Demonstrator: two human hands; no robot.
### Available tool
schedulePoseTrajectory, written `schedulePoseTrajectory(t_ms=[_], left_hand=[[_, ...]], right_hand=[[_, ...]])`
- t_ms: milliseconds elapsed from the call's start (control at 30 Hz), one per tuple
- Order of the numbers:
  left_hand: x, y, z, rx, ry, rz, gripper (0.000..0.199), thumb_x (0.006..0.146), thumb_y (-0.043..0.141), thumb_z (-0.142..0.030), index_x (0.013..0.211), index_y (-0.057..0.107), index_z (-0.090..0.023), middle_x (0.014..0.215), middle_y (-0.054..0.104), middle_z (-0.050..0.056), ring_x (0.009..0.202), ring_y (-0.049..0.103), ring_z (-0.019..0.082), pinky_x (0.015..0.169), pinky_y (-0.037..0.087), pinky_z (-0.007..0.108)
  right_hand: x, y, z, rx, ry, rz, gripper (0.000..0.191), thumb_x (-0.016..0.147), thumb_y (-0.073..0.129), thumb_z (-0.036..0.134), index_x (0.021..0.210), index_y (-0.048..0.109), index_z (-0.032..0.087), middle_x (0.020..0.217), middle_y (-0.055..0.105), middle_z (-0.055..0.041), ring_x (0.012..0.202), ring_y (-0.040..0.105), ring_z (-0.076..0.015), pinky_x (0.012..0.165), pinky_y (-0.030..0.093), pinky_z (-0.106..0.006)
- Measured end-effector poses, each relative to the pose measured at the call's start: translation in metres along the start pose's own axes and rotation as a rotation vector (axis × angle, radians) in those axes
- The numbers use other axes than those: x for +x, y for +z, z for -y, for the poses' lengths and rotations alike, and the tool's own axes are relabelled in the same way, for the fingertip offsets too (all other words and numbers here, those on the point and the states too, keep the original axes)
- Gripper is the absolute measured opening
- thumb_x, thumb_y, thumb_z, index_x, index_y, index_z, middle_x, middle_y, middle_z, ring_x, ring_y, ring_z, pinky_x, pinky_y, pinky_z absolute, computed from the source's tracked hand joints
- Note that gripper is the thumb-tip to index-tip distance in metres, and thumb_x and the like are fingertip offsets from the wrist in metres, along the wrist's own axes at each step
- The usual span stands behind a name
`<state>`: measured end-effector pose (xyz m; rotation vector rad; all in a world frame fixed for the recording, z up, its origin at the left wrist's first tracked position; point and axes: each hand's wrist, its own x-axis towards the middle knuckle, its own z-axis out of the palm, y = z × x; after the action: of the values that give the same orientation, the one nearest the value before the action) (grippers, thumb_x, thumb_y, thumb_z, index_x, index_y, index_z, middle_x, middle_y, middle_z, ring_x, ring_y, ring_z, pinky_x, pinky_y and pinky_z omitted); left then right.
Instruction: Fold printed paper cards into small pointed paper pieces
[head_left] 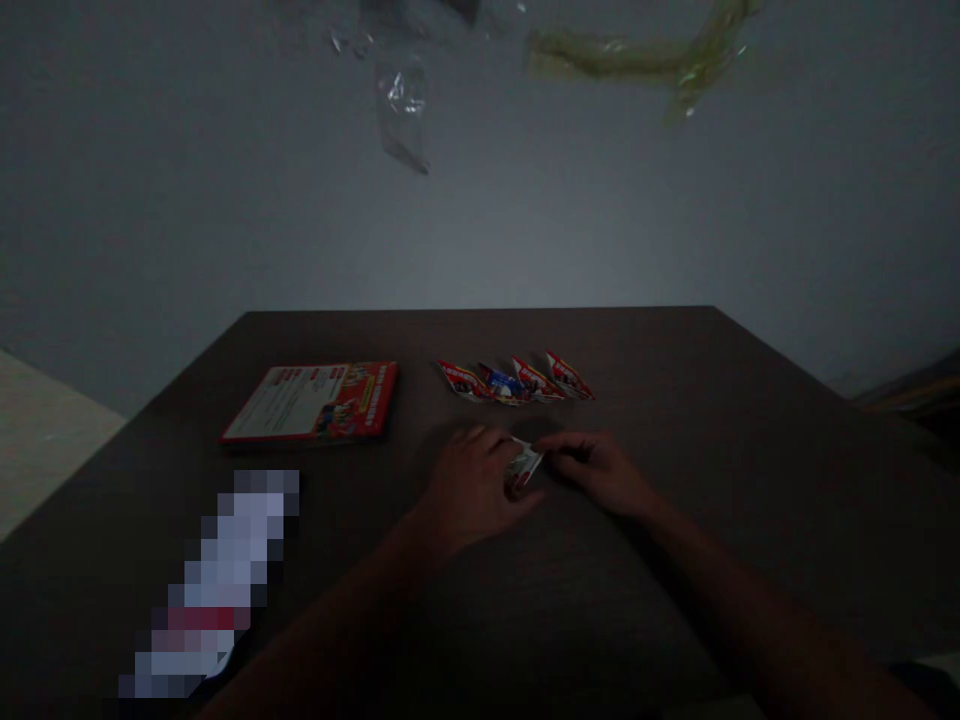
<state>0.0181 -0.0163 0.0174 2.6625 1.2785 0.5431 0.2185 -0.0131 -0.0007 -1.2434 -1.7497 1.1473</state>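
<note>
Near the middle of the table, a small, pale packet (528, 461) with a hint of red along its lower side lies between my two hands. My left hand (474, 485) curves over its left side, with the thumb below it and the fingers above. At its upper right corner, my right hand (592, 468) pinches the edge between thumb and fingertips. Just beyond my hands, several small packets stand in a slanted row, among them a red packet (570, 376) and a blue packet (503, 384). The dim light hides fine print.
A flat red box (364, 402) with a white panel lies to the left on the dark brown table (675, 380). Closer to me on that side is a long blurred-out pale object (225, 560). A grey wall (480, 220) with yellowish tape (622, 55) rises behind the table.
</note>
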Motion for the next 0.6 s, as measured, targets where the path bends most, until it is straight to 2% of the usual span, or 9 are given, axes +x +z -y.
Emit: schedulePoseTrajectory(t_ms=[100, 167, 367, 600], left_hand=[[0.000, 0.003, 0.002, 0.069, 0.001, 0.008, 0.030, 0.078, 0.058, -0.028, 0.107, 0.059, -0.019, 0.105, 0.061, 0.006, 0.097, 0.053, 0.024, 0.084, 0.042, 0.039], [0.000, 0.004, 0.006, 0.106, 0.003, 0.011, 0.026, 0.080, 0.053, -0.022, 0.105, 0.059, -0.019, 0.103, 0.062, 0.006, 0.095, 0.054, 0.023, 0.081, 0.044, 0.037], [0.002, 0.004, 0.015, 0.116, 0.026, -0.073, 0.024, 0.085, 0.045, -0.017, 0.103, 0.060, -0.019, 0.098, 0.065, 0.005, 0.091, 0.056, 0.021, 0.079, 0.044, 0.036], [0.000, 0.003, 0.011, -0.068, 0.167, -0.173, 0.017, 0.083, 0.048, -0.017, 0.096, 0.060, -0.019, 0.098, 0.067, 0.004, 0.091, 0.059, 0.019, 0.084, 0.043, 0.036]], right_hand=[[-0.002, 0.004, 0.002, -0.017, -0.040, 0.044, 0.024, 0.078, 0.054, 0.019, 0.098, 0.068, 0.019, 0.095, 0.071, -0.0034, 0.087, 0.064, -0.0177, 0.083, 0.048, -0.033], [-0.003, 0.006, 0.004, -0.032, -0.058, 0.055, 0.024, 0.080, 0.053, 0.021, 0.100, 0.067, 0.019, 0.094, 0.071, -0.0036, 0.086, 0.064, -0.0177, 0.081, 0.049, -0.032], [-0.001, 0.008, 0.004, -0.140, -0.115, -0.044, 0.023, 0.080, 0.054, 0.023, 0.101, 0.064, 0.019, 0.091, 0.069, -0.0037, 0.084, 0.063, -0.0171, 0.078, 0.048, -0.030], [0.001, 0.004, -0.002, -0.226, -0.130, -0.099, 0.026, 0.077, 0.059, 0.022, 0.102, 0.063, 0.020, 0.094, 0.068, -0.0044, 0.086, 0.063, -0.0183, 0.081, 0.047, -0.032]])
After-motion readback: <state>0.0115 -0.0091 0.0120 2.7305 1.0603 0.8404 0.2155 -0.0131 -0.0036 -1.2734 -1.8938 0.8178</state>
